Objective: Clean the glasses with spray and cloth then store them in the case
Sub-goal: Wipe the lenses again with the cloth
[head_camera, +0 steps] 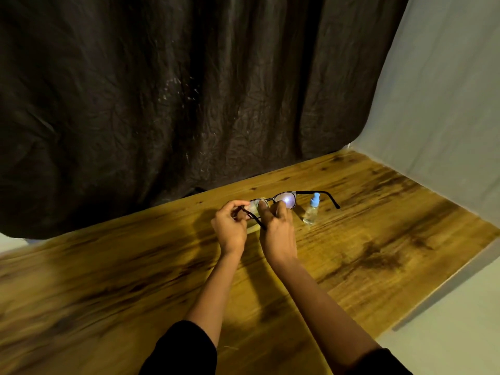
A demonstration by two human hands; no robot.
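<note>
Black-framed glasses [289, 198] are held up over the wooden table [378, 239], temples unfolded. My left hand [230, 226] pinches the left temple near its hinge. My right hand [277, 231] presses a small pale cloth [258, 208] against the left lens, thumb and fingers closed on it. The right lens catches a bright glare. A small clear spray bottle [311, 211] with a light blue cap stands on the table just right of my hands, under the right temple. No glasses case is visible.
A dark wrinkled curtain [162, 104] hangs behind the table's far edge. A pale wall [446, 104] borders the table on the right. Bare tabletop stretches to the left and toward me.
</note>
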